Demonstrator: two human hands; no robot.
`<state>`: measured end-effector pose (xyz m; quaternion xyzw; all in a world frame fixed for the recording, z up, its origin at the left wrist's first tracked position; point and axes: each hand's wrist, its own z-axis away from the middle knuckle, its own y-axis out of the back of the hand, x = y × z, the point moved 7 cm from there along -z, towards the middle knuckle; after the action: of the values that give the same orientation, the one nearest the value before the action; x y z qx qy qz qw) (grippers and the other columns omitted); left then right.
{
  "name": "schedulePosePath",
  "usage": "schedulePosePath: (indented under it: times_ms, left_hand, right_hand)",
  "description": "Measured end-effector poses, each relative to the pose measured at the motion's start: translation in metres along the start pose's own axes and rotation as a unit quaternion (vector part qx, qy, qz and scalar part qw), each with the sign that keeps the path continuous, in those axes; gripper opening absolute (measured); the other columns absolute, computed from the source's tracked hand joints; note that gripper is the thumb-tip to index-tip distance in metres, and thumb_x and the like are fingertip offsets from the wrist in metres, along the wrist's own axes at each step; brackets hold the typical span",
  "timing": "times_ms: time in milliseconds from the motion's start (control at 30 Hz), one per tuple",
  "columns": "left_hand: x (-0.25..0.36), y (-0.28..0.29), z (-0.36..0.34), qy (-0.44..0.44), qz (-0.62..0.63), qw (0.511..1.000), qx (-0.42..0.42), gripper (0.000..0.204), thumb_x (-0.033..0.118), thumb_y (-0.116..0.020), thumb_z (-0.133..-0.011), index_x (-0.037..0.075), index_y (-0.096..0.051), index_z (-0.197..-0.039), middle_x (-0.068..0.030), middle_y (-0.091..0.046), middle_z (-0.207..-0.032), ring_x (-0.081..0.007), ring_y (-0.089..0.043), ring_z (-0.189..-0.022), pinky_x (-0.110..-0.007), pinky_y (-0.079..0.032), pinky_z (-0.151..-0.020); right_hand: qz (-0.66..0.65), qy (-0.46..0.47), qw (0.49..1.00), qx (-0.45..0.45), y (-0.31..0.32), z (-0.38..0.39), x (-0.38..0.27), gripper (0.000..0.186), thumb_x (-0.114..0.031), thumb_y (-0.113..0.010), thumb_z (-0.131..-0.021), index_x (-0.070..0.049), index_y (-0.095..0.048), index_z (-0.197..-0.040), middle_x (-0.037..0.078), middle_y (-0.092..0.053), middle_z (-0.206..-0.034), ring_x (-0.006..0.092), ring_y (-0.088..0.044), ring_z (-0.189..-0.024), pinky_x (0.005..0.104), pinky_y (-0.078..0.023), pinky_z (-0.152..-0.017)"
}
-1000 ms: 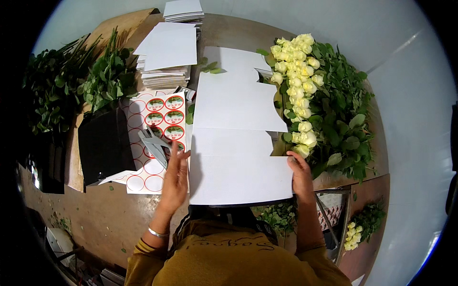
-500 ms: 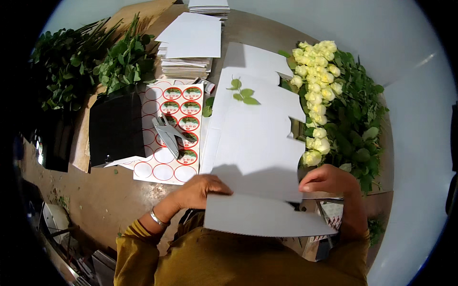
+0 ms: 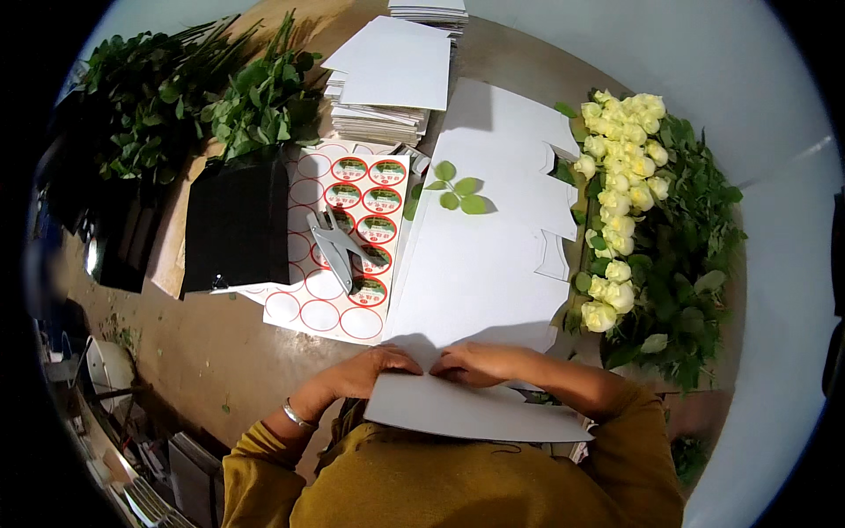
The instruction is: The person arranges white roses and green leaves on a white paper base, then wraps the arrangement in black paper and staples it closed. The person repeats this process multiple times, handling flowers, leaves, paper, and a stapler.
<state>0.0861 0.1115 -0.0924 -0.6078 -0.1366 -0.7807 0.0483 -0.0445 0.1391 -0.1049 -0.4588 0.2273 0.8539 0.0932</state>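
Right hand (image 3: pixel 478 363) joined your left hand (image 3: pixel 371 370), lower centre: notched white cardboard sheet (image 3: pixel 493 273) has both at its fold. Fingers bunched, pinch unclear.

Table (image 3: pixel 510 63) bears cardboard (image 3: pixel 493 264), sticker sheet (image 3: pixel 378 227), seemingly roses (image 3: pixel 616 204) directly.

Single fisheye view from wearer's head, looking steeply down over near edge of surface (image 3: pixel 506 53); left hand (image 3: pixel 374 370), right hand (image 3: pixel 480 363) close below, far edge beyond.
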Motion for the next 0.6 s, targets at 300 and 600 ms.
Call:
schedulePosePath:
  times_ms: [300, 600]
  left_hand:
    - [-0.007, 0.006, -0.001, -0.036, -0.007, 0.994, -0.104, 0.046, 0.003, -0.060, -0.077, 0.005, -0.056, -0.123, -0.0122, -0.056, -0.125, -0.0259, -0.052, -0.116, -0.035, -0.040, -0.099]
    - [0.021, 0.054, -0.089, -0.072, -0.266, 0.953, 0.128, 0.091, 0.033, -0.072, -0.077, -0.001, -0.021, -0.143, -0.0185, -0.021, -0.149, -0.0314, -0.020, -0.139, -0.038, -0.021, -0.113]
  right_hand:
    - [-0.053, -0.039, 0.995, 0.073, 0.001, 0.008, 0.001, 0.025, -0.008, -0.049, -0.089, -0.005, -0.061, -0.111, 0.016, -0.058, -0.108, 0.0330, -0.057, -0.100, 0.0403, -0.045, -0.086]
    - [-0.074, -0.021, 0.996, 0.036, -0.001, 0.005, 0.002, 0.028, -0.005, -0.049, -0.086, -0.001, -0.060, -0.111, 0.016, -0.058, -0.114, 0.0310, -0.055, -0.105, 0.0379, -0.041, -0.094]
